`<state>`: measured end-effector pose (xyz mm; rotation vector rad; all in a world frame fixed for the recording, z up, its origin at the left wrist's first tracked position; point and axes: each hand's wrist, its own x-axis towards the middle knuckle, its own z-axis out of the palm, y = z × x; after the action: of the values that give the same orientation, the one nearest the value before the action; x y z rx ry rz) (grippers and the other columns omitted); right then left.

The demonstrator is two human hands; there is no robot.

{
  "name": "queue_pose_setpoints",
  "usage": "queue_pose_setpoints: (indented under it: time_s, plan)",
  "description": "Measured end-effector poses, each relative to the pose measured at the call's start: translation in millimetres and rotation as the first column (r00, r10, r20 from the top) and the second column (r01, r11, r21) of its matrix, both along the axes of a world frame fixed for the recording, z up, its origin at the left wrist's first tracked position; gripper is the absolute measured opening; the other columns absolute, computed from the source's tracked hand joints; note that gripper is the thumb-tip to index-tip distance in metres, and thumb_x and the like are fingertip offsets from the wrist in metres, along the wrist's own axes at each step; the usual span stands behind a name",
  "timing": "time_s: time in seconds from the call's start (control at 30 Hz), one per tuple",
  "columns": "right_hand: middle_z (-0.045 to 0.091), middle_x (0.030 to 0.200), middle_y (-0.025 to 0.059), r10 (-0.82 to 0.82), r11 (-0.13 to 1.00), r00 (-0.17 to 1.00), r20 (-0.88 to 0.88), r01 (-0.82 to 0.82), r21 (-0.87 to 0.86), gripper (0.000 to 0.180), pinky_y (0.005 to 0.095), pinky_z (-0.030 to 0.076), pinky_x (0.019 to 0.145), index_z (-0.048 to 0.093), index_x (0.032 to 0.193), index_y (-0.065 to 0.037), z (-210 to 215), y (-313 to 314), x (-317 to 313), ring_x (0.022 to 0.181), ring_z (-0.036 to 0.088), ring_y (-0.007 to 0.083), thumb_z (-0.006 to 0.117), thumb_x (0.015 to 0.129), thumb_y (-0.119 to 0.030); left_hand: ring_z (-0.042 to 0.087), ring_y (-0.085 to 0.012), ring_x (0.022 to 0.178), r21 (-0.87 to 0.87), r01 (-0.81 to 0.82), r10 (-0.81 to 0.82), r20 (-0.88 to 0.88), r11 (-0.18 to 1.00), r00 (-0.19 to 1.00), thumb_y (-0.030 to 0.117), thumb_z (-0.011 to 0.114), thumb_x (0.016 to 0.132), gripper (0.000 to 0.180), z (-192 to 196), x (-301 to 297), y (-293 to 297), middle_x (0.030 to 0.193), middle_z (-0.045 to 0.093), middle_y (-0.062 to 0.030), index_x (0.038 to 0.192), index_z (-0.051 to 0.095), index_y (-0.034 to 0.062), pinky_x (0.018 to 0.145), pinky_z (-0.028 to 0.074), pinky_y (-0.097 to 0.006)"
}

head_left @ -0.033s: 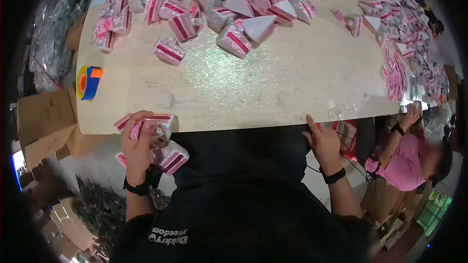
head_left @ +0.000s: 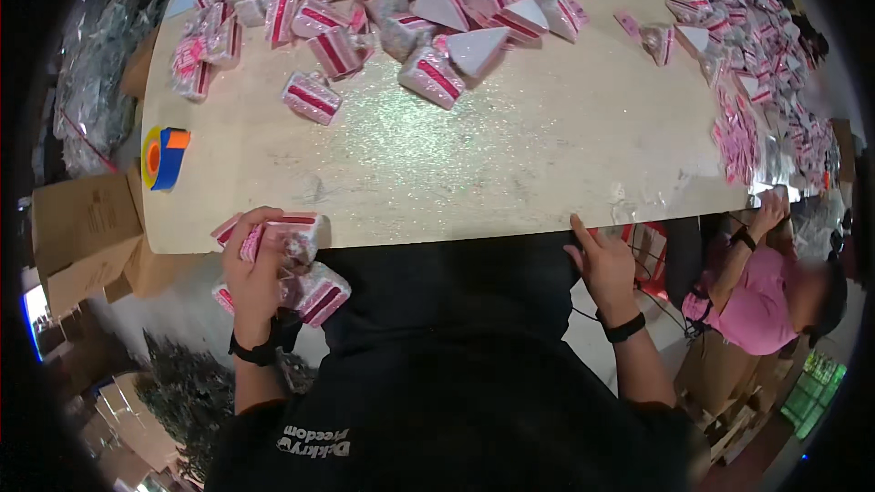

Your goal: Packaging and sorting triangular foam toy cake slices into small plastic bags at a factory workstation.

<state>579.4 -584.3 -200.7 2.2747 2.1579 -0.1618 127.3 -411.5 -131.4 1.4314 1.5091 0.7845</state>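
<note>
Head view, looking down over the near edge of a pale, glitter-flecked worktop. The left hand is closed around a small stack of pink-and-white wedge-shaped packets at the near-left corner of the worktop; the top packets rest against the worktop's near edge, while further packets of the same kind hang below the edge, just beside the wrist. A black band circles that wrist. The right hand holds nothing: its fingers are loosely spread, with the fingertips touching the near edge of the worktop toward the right. A black band is worn on this wrist too.

A loose heap of the same wedge packets covers the far-left part of the worktop, with one packet lying apart, nearer the centre. Another spread of pink packets runs along the far-right edge. A roll of tape in a blue, yellow and orange dispenser sits at the left edge. Cardboard boxes stand on the floor to the left. A second person in a pink top is at the right corner, one hand raised to the worktop's edge.
</note>
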Motion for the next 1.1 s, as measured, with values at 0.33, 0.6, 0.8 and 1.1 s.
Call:
queue_pose_setpoints:
  time_s: [0.33,0.6,0.8,1.1]
  plan:
    - [0.051,0.069,0.0034,0.141,0.948,0.969,-0.205,-0.073,0.309,0.031,0.0392,0.045,0.063,0.077,0.109,-0.014,-23.0,4.8,16.7,0.066,0.056,0.0235,0.079,0.079,-0.009,0.049,-0.0024,0.077,-0.004,0.025,-0.024,0.108,1.0,0.994,0.014,0.062,0.104,0.018,20.8,25.5,13.7,0.095,0.061,0.0022,0.115,0.067,0.0011,0.067,0.041,-0.018]
    - [0.05,0.071,0.0045,0.19,0.942,0.949,-0.252,-0.103,0.319,0.022,0.0393,0.044,0.063,0.073,0.104,-0.009,-38.0,-0.8,25.6,0.069,0.057,0.0241,0.068,0.083,-0.01,0.05,-0.0022,0.079,0.078,0.153,-0.154,0.002,0.985,0.988,0.011,0.061,0.103,0.018,30.5,66.3,23.6,0.092,0.061,0.0028,0.116,0.067,0.0004,0.072,0.04,-0.018]
    - [0.054,0.073,0.005,0.139,0.936,0.953,-0.27,-0.037,0.351,0.015,0.0392,0.047,0.065,0.071,0.099,-0.01,-46.5,-3.6,19.4,0.071,0.059,0.0249,0.068,0.084,-0.012,0.051,-0.0037,0.078,0.074,0.227,-0.235,0.129,0.971,0.963,0.009,0.06,0.103,0.017,28.9,95.2,26.6,0.089,0.06,0.003,0.115,0.068,0.0001,0.072,0.041,-0.02]
    - [0.064,0.084,0.0101,-0.058,0.929,0.803,-0.593,0.261,0.262,0.008,0.0415,0.053,0.07,0.069,0.089,-0.005,-14.2,8.5,-3.9,0.082,0.065,0.0312,0.074,0.083,-0.007,0.063,-0.0111,0.09,0.279,0.346,-0.352,-0.03,0.896,0.936,0.008,0.059,0.103,0.017,33.7,120.1,29.1,0.098,0.07,-0.0048,0.114,0.069,-0.0004,0.083,0.049,-0.027]
